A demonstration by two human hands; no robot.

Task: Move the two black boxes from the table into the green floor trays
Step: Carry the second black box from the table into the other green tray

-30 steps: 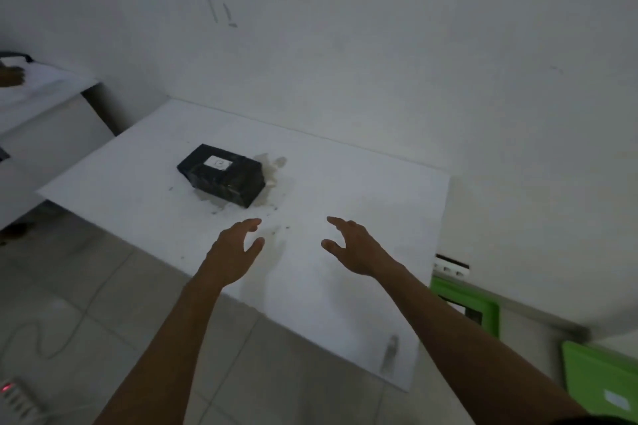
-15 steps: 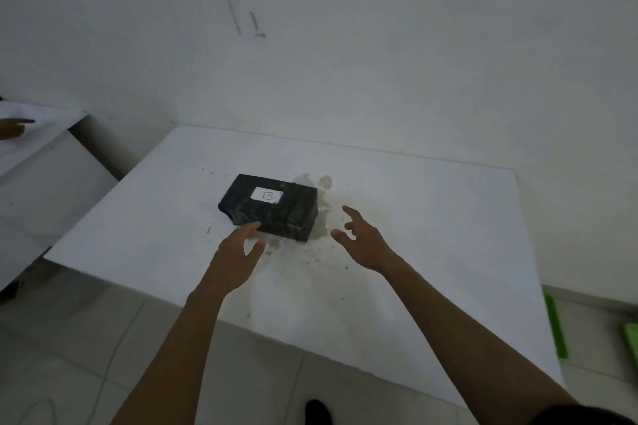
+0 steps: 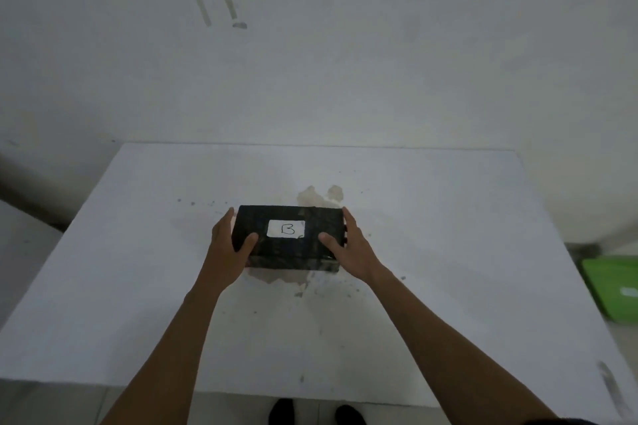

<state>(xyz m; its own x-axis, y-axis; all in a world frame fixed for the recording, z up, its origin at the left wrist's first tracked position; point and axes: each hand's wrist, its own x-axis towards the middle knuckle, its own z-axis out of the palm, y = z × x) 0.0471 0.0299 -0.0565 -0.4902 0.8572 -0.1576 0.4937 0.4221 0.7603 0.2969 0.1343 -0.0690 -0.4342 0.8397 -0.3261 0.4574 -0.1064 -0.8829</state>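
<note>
Both palms on box B

My left hand and right hand clamp the black box by its ends, thumbs on top, ready to lift it level.

Bare forearms, dark shoes

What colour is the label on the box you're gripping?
White, with a handwritten black "B", on the black box's top; the head view shows it clearly.
</note>
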